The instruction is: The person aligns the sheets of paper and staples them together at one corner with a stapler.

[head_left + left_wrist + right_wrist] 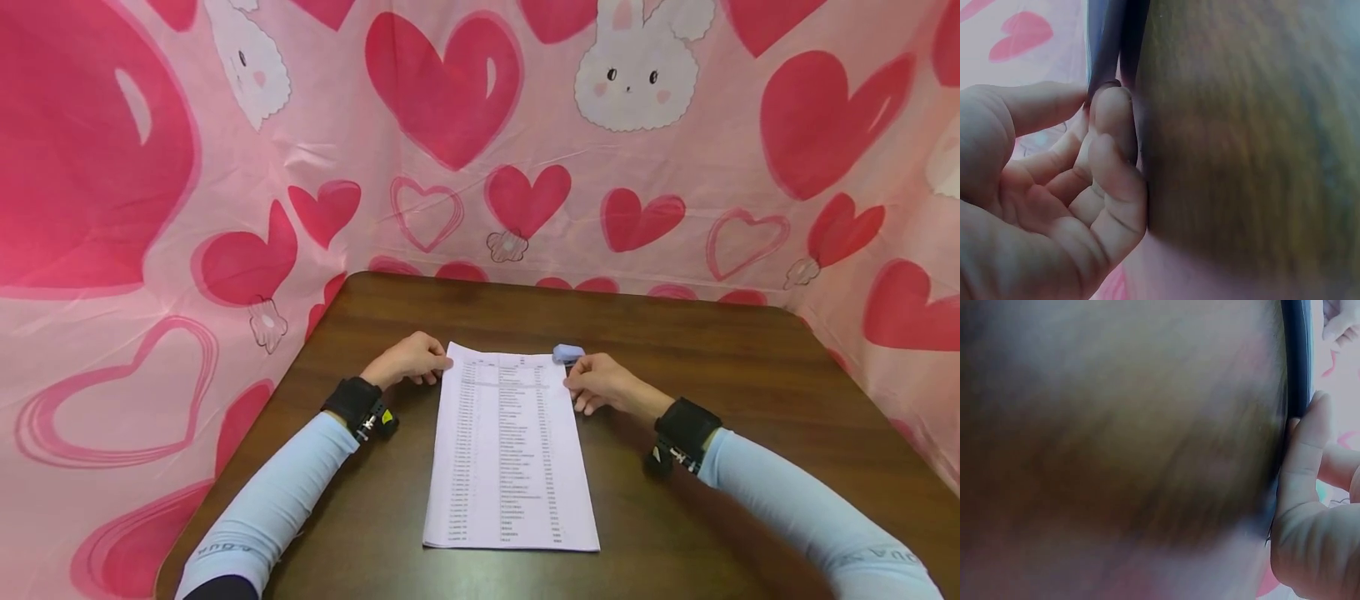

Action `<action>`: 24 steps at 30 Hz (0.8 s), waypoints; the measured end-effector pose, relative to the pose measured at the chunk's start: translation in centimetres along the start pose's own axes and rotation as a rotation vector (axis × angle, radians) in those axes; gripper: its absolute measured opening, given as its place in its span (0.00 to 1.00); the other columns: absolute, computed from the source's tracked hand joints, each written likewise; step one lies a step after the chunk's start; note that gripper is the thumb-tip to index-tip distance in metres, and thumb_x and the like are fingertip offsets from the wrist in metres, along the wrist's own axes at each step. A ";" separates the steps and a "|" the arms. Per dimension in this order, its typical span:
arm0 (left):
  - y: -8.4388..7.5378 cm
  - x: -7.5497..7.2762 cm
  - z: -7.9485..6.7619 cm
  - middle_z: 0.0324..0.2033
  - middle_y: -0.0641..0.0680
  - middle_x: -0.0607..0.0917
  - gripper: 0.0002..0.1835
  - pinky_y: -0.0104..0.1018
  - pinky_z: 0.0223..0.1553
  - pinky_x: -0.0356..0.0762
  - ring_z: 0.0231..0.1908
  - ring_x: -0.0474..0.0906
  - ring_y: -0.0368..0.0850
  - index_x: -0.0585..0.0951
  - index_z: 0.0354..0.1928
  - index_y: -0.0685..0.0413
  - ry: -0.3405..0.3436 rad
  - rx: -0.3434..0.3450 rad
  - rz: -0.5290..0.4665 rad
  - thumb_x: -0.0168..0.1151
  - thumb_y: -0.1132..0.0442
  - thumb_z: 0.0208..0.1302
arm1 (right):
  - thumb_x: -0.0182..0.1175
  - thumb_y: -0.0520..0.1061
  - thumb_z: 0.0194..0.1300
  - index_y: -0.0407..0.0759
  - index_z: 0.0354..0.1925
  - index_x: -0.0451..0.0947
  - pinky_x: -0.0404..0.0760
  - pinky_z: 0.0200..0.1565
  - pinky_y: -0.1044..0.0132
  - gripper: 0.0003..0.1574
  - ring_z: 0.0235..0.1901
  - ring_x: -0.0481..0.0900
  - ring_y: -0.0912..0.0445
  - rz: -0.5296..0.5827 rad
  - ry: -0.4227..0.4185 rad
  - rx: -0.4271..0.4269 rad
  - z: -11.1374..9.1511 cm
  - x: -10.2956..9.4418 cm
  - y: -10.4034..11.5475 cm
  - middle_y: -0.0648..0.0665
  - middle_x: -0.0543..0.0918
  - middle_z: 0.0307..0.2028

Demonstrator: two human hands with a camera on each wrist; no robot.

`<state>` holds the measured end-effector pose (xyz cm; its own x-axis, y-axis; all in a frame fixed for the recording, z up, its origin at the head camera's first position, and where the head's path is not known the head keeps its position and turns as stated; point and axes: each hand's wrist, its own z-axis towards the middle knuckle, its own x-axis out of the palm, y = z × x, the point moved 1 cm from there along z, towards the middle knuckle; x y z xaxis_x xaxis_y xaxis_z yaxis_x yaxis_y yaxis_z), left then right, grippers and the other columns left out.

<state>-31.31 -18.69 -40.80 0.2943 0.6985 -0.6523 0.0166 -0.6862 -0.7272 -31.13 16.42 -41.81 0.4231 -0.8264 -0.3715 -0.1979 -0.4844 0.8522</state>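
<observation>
A sheaf of printed paper sheets (510, 450), covered in rows of small text, lies in the middle of the table in the head view. My left hand (408, 360) pinches its upper left edge between thumb and fingers. At the upper right edge, my right hand (606, 383) grips the sheets the same way. The left wrist view has the thumb and fingertips of the left hand (1066, 187) on the paper's dark-looking edge. In the right wrist view, fingers of the right hand (1313, 500) press along the other edge. A small lavender-blue stapler (567, 354) sits just behind the right hand, beside the sheets' top corner.
The brown wooden table (750, 400) spreads out on both sides of the sheets. A pink cloth (330, 142) printed with hearts and rabbits hangs behind the table and along its sides. Black wrist straps (686, 427) with small cameras sit on both wrists.
</observation>
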 end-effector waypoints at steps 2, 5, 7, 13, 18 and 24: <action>0.0 -0.2 0.0 0.26 0.53 0.84 0.10 0.34 0.24 0.77 0.24 0.80 0.46 0.85 0.34 0.55 0.008 -0.002 0.002 0.66 0.56 0.63 | 0.62 0.42 0.67 0.34 0.37 0.70 0.79 0.21 0.67 0.12 0.15 0.78 0.58 0.001 -0.001 0.000 -0.1 -0.3 0.0 0.43 0.80 0.23; -0.4 -0.8 -0.2 0.25 0.53 0.84 0.12 0.34 0.24 0.77 0.24 0.80 0.46 0.84 0.36 0.55 -0.037 -0.001 0.045 0.65 0.53 0.63 | 0.61 0.45 0.68 0.34 0.38 0.70 0.78 0.20 0.68 0.14 0.15 0.78 0.59 -0.016 -0.001 -0.016 -0.4 -1.1 0.3 0.45 0.80 0.22; -1.2 -1.7 -0.4 0.26 0.56 0.84 0.13 0.34 0.24 0.76 0.25 0.79 0.48 0.82 0.38 0.55 -0.093 0.040 0.067 0.63 0.52 0.65 | 0.59 0.45 0.70 0.31 0.40 0.70 0.77 0.19 0.68 0.16 0.15 0.77 0.59 -0.043 -0.007 -0.047 -0.9 -2.0 1.2 0.46 0.80 0.22; -7.5 -3.5 0.3 0.34 0.60 0.85 0.11 0.34 0.29 0.77 0.33 0.83 0.56 0.79 0.42 0.53 -0.148 0.282 0.088 0.59 0.53 0.69 | 0.58 0.45 0.70 0.29 0.41 0.74 0.79 0.22 0.61 0.16 0.17 0.78 0.53 -0.283 0.013 -0.198 -0.5 -5.9 5.2 0.42 0.80 0.24; -13.7 -1.1 2.9 0.38 0.61 0.85 0.12 0.39 0.34 0.80 0.34 0.83 0.53 0.80 0.44 0.51 0.036 0.351 0.221 0.59 0.52 0.69 | 0.60 0.46 0.69 0.33 0.39 0.77 0.80 0.24 0.58 0.15 0.19 0.79 0.50 -0.504 0.139 -0.220 1.3 -7.5 7.9 0.41 0.79 0.24; -16.7 2.6 6.6 0.27 0.54 0.82 0.14 0.33 0.24 0.76 0.21 0.76 0.43 0.82 0.47 0.60 0.187 0.280 0.276 0.59 0.56 0.69 | 0.61 0.46 0.68 0.30 0.43 0.77 0.80 0.24 0.63 0.18 0.18 0.78 0.57 -0.632 0.255 -0.124 2.7 -7.7 8.9 0.44 0.81 0.24</action>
<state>-37.10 -4.04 -31.79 0.4196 0.4298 -0.7995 -0.3390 -0.7429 -0.5773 -38.58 17.67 -32.36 0.6218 -0.2953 -0.7253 0.2511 -0.8021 0.5419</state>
